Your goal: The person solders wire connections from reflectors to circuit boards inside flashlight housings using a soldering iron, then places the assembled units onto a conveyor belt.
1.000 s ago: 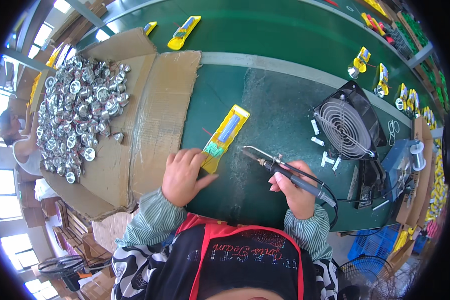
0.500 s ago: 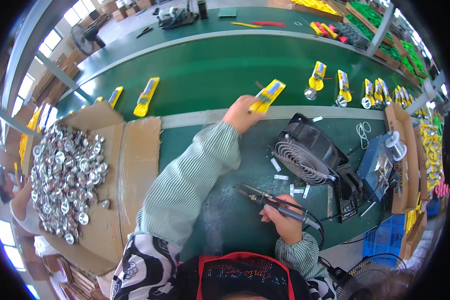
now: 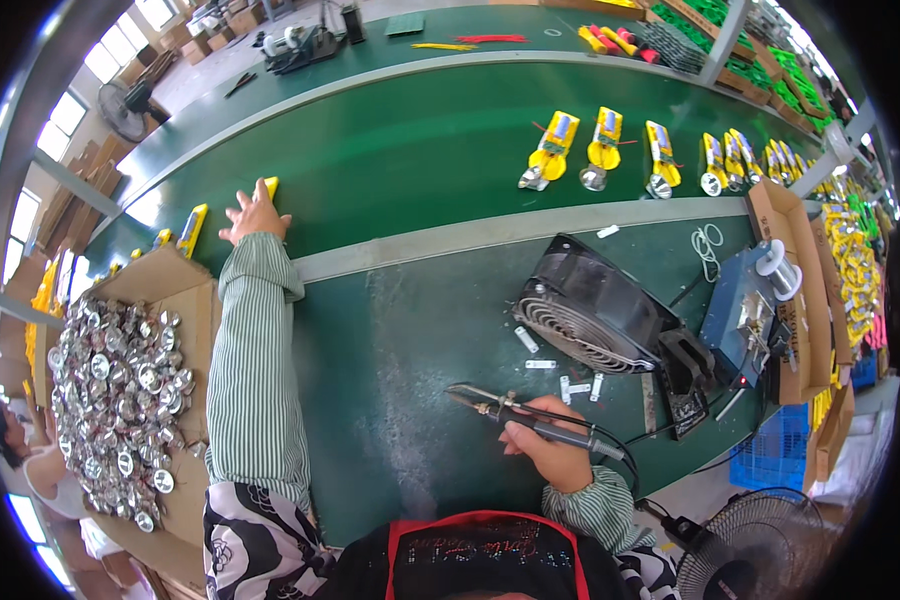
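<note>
Left hand [image 3: 254,216], upper left, grip wide, at a yellow case [image 3: 272,186]; likely light, stiff, best held by its sides. Right hand [image 3: 555,460], lower centre, holds soldering iron [image 3: 572,437].

A workshop interior, seen through a wide round lens that bends straight edges. A dark green workbench [image 3: 345,350] fills the foreground, its surface scuffed with a whitish worn streak [image 3: 398,420]. A pale metal strip [image 3: 420,238] separates it from a long, glossy green belt [image 3: 400,140] curving across the middle. Beyond that is another green table [image 3: 290,85]. At upper left, tall windows [image 3: 102,62] glow almost white, and light glints on the belt's left end. Cardboard boxes [image 3: 195,47] and a standing fan [image 3: 122,110] sit near them on pale grey floor [image 3: 198,85]. Grey metal posts [image 3: 75,185] frame both sides; a blue plastic crate [image 3: 770,455] stands lower right.
</note>
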A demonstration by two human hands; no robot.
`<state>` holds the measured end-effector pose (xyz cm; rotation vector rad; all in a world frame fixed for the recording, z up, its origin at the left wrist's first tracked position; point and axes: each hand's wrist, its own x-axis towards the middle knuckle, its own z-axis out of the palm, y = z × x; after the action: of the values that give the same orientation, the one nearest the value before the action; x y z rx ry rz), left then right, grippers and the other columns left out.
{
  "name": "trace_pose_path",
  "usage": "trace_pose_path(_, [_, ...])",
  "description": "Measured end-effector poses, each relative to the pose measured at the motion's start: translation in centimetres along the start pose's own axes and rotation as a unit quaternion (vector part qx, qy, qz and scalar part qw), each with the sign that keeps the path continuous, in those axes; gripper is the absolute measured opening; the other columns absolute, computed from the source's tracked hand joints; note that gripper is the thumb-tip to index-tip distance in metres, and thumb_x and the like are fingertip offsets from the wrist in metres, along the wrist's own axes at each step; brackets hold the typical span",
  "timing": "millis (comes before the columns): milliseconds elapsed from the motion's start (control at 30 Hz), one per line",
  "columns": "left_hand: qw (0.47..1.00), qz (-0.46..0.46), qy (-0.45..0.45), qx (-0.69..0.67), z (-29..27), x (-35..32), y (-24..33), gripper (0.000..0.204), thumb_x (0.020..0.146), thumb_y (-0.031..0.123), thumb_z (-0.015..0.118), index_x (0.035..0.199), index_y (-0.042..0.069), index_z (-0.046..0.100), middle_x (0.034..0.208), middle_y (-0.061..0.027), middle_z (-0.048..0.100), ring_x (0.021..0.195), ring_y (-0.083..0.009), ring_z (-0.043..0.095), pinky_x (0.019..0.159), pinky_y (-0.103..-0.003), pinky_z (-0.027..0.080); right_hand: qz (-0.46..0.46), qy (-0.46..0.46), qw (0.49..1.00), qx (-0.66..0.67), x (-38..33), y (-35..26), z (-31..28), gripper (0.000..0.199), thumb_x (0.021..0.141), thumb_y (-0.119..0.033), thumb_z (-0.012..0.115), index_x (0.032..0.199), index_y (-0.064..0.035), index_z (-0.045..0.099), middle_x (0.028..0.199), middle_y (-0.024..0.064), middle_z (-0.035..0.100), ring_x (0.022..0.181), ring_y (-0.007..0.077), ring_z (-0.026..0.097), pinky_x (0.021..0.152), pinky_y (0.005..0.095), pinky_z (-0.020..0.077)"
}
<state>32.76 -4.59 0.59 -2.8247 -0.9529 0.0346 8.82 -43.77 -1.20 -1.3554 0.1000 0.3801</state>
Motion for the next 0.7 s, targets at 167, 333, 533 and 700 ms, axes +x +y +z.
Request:
trace_pose_path(167, [0.993, 0.050, 0.048, -0.096, 4.2, 1.6, -6.4, 0.074, 0.076, 0.025, 0.067, 0.139, 0.021, 0.029, 0.115, -0.0191, 0.055, 0.105, -0.0339, 0.057, 0.087, -0.043, 0.049, -0.007, -0.024, 1.000, -0.008, -0.4, -0.3, 1.2, 0.014, 0.082, 0.000, 0.063, 0.092, 0.0045, 0.054, 0.076, 0.0134, 0.065, 0.064, 0.0145, 0.063, 0.058, 0.0253, 0.0531])
trace_pose_path(333, [0.970, 0.134, 0.095, -0.178, 1.3, -3.9, -6.5, 0.065, 0.073, 0.024, 0.059, 0.134, 0.014, 0.037, 0.106, -0.0253, 0.053, 0.092, -0.0400, 0.058, 0.081, -0.044, 0.048, -0.013, -0.009, 0.999, -0.036, -1.3, -0.6, 1.9, 0.016, 0.082, 0.001, 0.061, 0.095, 0.0051, 0.052, 0.075, 0.0142, 0.064, 0.062, 0.0155, 0.063, 0.057, 0.0256, 0.0533])
trace_pose_path(533, [0.931, 0.234, 0.085, -0.267, -0.4, -20.7, -8.0, 0.051, 0.074, 0.016, 0.061, 0.122, 0.008, 0.048, 0.089, -0.0190, 0.051, 0.080, -0.0361, 0.058, 0.071, -0.043, 0.048, -0.037, 0.008, 0.997, -0.060, -2.3, -0.9, 2.4, 0.016, 0.082, 0.001, 0.059, 0.095, 0.0042, 0.050, 0.076, 0.0155, 0.064, 0.060, 0.0163, 0.062, 0.057, 0.0262, 0.0529])
trace_pose_path(700, [0.938, 0.240, -0.012, -0.251, 0.6, -32.1, -9.6, 0.058, 0.072, 0.017, 0.064, 0.127, 0.012, 0.045, 0.094, -0.0157, 0.050, 0.079, -0.0337, 0.056, 0.068, -0.042, 0.049, -0.055, -0.022, 0.996, -0.070, -3.0, -1.0, 3.4, 0.015, 0.082, 0.001, 0.058, 0.095, 0.0046, 0.049, 0.074, 0.0158, 0.063, 0.059, 0.0164, 0.061, 0.056, 0.0262, 0.0524])
